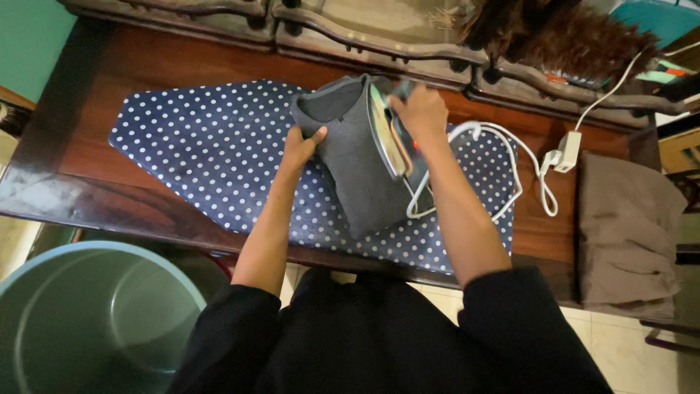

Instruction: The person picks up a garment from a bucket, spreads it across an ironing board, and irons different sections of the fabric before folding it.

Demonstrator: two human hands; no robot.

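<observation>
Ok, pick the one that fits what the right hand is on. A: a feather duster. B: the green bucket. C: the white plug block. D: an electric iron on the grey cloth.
D: the right hand grips the iron as it rests on the grey cloth, which the left hand holds by its edge.
</observation>
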